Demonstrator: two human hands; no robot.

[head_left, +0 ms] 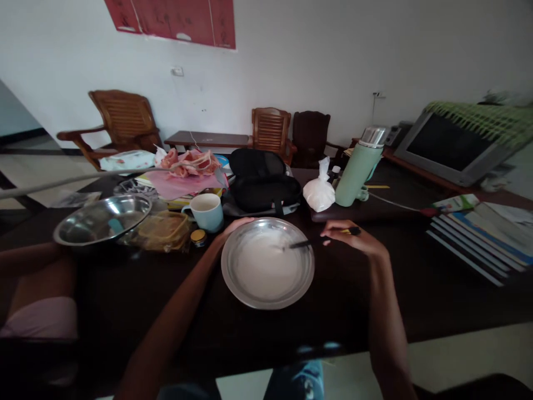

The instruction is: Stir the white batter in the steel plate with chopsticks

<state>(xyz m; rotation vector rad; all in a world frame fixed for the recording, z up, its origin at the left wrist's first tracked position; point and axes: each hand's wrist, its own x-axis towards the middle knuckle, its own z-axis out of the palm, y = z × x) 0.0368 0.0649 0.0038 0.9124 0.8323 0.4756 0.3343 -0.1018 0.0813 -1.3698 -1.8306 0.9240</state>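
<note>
A wide metal basin [267, 304] stands on the dark table in front of me, with white powder or batter [266, 266] spread over its bottom. My left hand [236, 225] holds the basin at its far left rim; the fingers are partly hidden behind the edge. In my right hand [347, 236], to the right of the basin, are dark chopsticks [302, 243] with gold-marked ends. Their tips reach into the white contents and look blurred. Behind the basin sits a knotted clear bag of white powder [319, 193].
A mug [207, 213], a small jar [199, 238], a plastic food box [164, 230] and another metal basin [62, 232] stand left. Behind are a black bag [264, 186] and green thermos [358, 172]. Books [474, 244] lie right. Another person's arm [33, 261] rests at far left.
</note>
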